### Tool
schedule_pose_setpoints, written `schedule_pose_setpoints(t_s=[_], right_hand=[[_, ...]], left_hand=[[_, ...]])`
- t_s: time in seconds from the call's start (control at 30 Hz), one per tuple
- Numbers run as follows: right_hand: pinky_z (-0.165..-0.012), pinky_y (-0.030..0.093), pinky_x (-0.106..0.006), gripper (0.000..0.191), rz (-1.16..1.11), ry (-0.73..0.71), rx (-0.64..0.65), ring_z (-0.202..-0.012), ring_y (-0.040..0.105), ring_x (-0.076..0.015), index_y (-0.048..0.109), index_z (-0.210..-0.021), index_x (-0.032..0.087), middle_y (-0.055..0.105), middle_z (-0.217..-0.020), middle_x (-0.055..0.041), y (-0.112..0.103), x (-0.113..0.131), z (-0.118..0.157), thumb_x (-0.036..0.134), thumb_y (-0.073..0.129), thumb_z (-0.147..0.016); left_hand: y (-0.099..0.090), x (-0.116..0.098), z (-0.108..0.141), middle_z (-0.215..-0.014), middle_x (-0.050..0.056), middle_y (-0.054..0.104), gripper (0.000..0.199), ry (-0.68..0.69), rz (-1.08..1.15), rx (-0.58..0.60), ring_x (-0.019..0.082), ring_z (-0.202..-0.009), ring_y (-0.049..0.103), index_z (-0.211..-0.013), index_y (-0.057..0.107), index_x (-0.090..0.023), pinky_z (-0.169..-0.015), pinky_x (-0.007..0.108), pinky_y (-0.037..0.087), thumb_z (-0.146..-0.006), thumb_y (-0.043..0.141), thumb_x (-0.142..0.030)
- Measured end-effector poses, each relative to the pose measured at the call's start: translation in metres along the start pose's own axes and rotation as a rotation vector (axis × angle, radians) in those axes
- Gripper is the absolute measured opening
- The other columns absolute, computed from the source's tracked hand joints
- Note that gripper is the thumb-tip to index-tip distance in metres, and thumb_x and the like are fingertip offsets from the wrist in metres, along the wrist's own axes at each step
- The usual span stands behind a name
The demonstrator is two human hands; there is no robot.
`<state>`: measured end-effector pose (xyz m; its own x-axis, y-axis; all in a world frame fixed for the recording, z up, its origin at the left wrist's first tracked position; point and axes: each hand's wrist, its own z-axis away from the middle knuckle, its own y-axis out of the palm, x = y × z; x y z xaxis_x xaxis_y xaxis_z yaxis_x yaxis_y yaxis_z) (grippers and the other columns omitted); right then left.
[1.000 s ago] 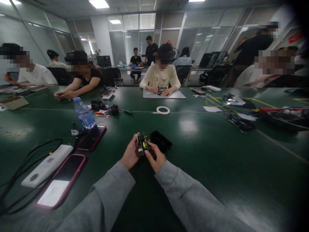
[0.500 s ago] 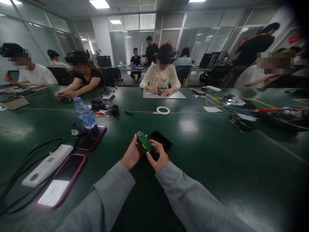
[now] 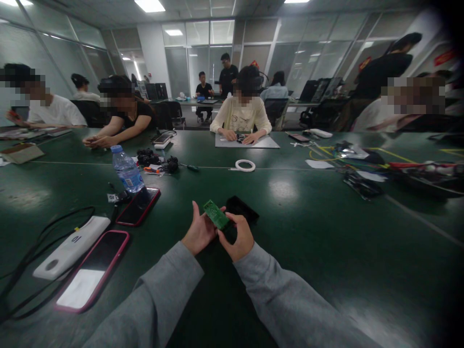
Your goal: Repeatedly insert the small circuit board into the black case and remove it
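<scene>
A green circuit board is tilted in front of me above the table, its flat face toward me. My right hand pinches the board's right end between thumb and fingers. On the other side, my left hand has its palm up and its thumb stretched away from the board. The left fingers reach behind the board's lower edge, and I cannot tell how firmly they touch it. Just beyond my right fingers lies a black plastic case, partly hidden by that hand.
On the left are two phones, a white power bank with black cables, and a water bottle. A white ring-shaped roll lies ahead. Wires and parts spread at right. A person works opposite.
The board has turned to show a plainer green face. My left thumb has come off it and spread outward. My right hand keeps its pinch at the right end.
</scene>
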<state>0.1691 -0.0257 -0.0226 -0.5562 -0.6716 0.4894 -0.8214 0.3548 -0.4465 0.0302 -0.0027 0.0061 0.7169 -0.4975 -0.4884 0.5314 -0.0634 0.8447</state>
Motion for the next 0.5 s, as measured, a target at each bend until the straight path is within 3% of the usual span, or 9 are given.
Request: schedule_pose_setpoints(t_s=[0.23,0.4,0.5], right_hand=[[-0.089,0.044,-0.043,0.053,-0.048,-0.125,0.167,-0.106,0.046,-0.0251,0.036,-0.126,0.018,0.046,-0.113,-0.0119,0.000,0.015,-0.001,0.020,0.054,-0.077],[-0.093,0.041,-0.045,0.047,-0.068,-0.011,0.096,-0.111,0.043,-0.0254,0.038,-0.125,0.017,0.043,-0.118,-0.0131,-0.003,0.019,-0.001,0.026,0.053,-0.081],[-0.084,0.046,-0.041,0.039,-0.107,0.113,0.057,-0.099,0.050,-0.0227,0.041,-0.119,0.016,0.048,-0.109,-0.0125,0.000,0.012,0.002,0.028,0.050,-0.084]], left_hand=[[-0.007,-0.004,-0.002,-0.111,0.012,0.061,0.064,0.058,0.087,-0.061,0.021,-0.089,0.062,-0.107,0.056,-0.017,-0.076,0.034,0.050,-0.073,0.042,-0.069],[-0.006,-0.004,-0.002,-0.116,0.013,0.059,0.063,0.086,0.083,-0.061,0.021,-0.089,0.062,-0.113,0.052,-0.017,-0.077,0.035,0.050,-0.073,0.045,-0.066],[-0.001,-0.004,0.001,-0.118,0.013,0.057,0.063,0.092,0.091,-0.007,0.022,-0.094,0.061,-0.117,0.051,-0.018,-0.081,0.038,0.049,-0.076,0.044,-0.064]])
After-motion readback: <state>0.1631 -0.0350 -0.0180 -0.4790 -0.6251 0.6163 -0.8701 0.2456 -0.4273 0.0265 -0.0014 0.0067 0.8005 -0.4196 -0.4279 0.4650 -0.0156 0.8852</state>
